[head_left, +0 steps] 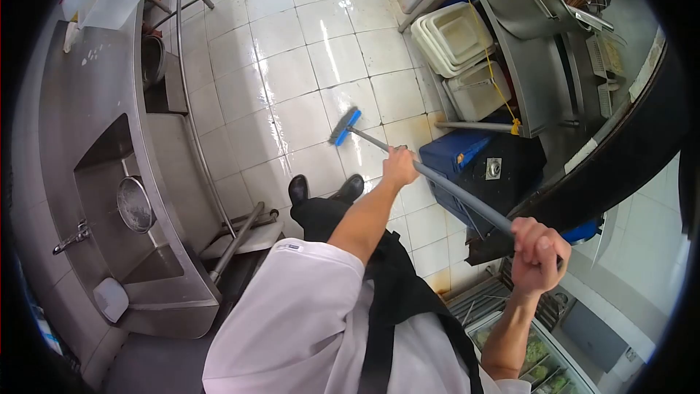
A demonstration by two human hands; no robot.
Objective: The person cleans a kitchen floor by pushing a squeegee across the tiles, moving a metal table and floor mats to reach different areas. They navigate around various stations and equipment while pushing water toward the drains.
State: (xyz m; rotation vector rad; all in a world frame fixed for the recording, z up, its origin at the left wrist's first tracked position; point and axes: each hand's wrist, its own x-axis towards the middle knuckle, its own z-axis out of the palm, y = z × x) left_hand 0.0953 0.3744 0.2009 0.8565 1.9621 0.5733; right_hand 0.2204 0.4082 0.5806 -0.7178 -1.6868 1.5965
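A broom with a long grey handle (459,193) slants from the lower right up to its blue head (345,127), whose grey bristles touch the wet tiled floor (306,73). My left hand (400,167) is closed round the lower part of the handle, nearer the broom head. Farther up, by the handle's top end, my right hand (538,254) wraps round it in a fist. Two black shoes (299,190) stand on the tiles just below the broom head.
On the left runs a steel sink counter (58,102) with a round strainer (135,204) in the basin. To the right are a steel rack with white tubs (456,36), a blue container (445,153) and a dark curved counter edge (634,146). A glass-topped case (539,357) is below.
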